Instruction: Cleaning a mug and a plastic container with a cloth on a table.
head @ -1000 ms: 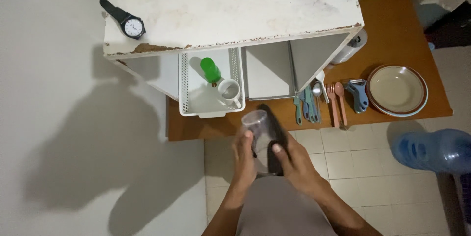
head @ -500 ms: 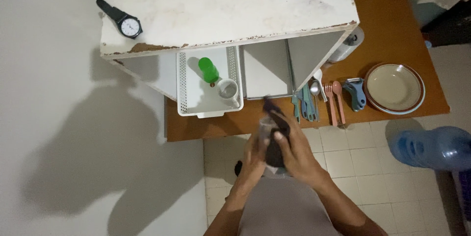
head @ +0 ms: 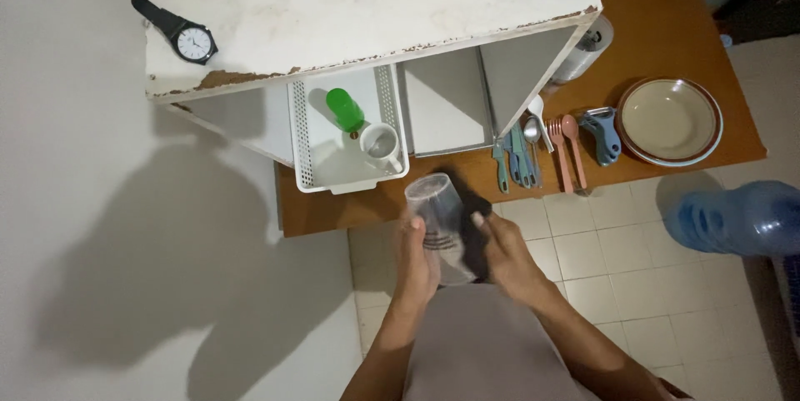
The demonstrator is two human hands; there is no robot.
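Note:
My left hand (head: pixel 414 258) and my right hand (head: pixel 505 253) both grip a clear plastic cup (head: pixel 437 216) held over the tiled floor, its mouth tilted away from me. A dark cloth (head: pixel 475 238) sits between the cup and my right palm. Just beyond the cup, a white plastic basket (head: pixel 343 174) on the low wooden board (head: pixel 667 30) holds a green cup (head: pixel 343 109) lying on its side and a white mug (head: pixel 380 145).
A white cabinet top (head: pixel 367 9) carries a black wristwatch (head: pixel 185 34). On the board lie cutlery (head: pixel 537 151), a blue peeler (head: pixel 602 132) and stacked plates (head: pixel 669 120). A blue water jug (head: pixel 737 219) lies on the floor at right. A white wall fills the left.
The cup was rubbed with the cloth half a second ago, blurred and lower; now it is raised again toward the basket with its mouth visible. My hands stay around it.

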